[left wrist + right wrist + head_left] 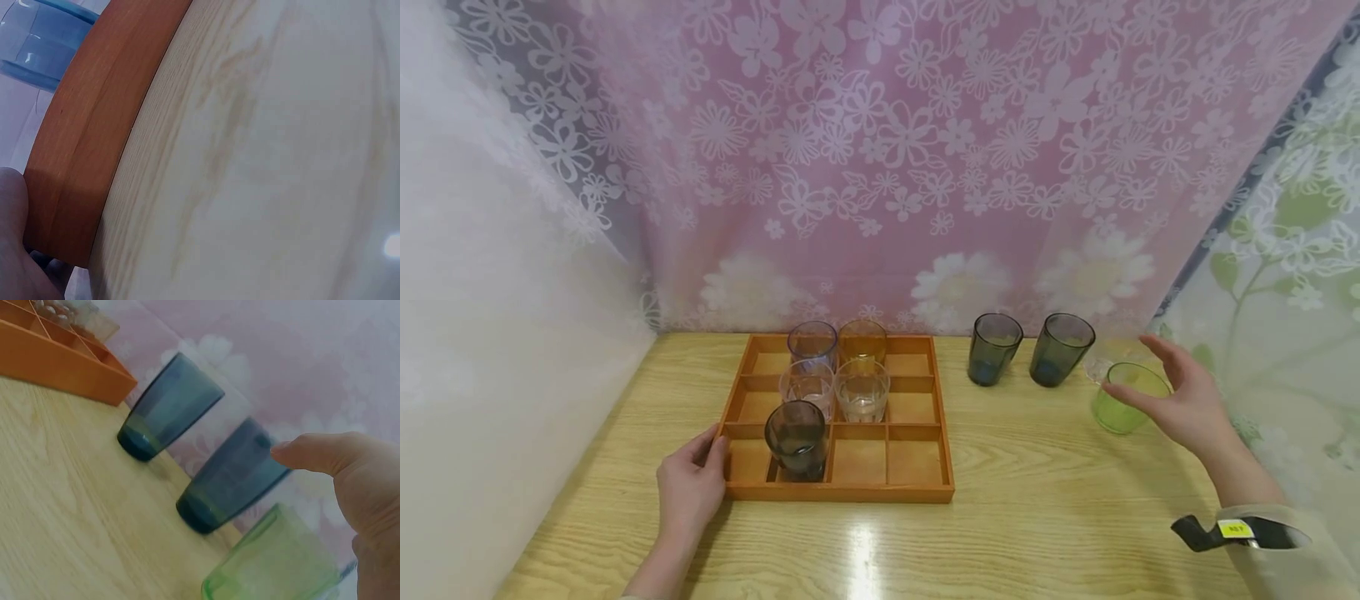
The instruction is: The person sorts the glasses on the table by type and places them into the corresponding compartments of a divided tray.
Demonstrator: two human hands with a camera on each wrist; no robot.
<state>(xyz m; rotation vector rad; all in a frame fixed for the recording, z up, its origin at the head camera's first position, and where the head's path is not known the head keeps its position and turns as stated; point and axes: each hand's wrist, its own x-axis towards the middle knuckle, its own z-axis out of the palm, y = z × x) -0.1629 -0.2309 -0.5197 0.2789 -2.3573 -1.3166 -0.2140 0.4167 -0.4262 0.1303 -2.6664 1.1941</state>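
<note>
Loading seemingly partway: 5 cups (pixel 797 442) sitting in tray (pixel 842 493); 2 dark cups (pixel 994 354), 1 green cup (pixel 1118 412) waiting outside. Left hand (pixel 691 482) gripping tray's edge; right hand (pixel 1186 407) holding fingers spread beside green cup, contact unclear.

In the head view, the right hand (pixel 1187 408) is hiding part of the green tumbler (pixel 1116 414), and a clear object (pixel 1097 369) behind it is showing too little to identify. The sleeve label (pixel 1236 529) is staying too small to read. Picture edges are cropping the left hand (pixel 692 483) and divided wooden tray (pixel 842 493) in the left wrist view, the green tumbler in the right.
</note>
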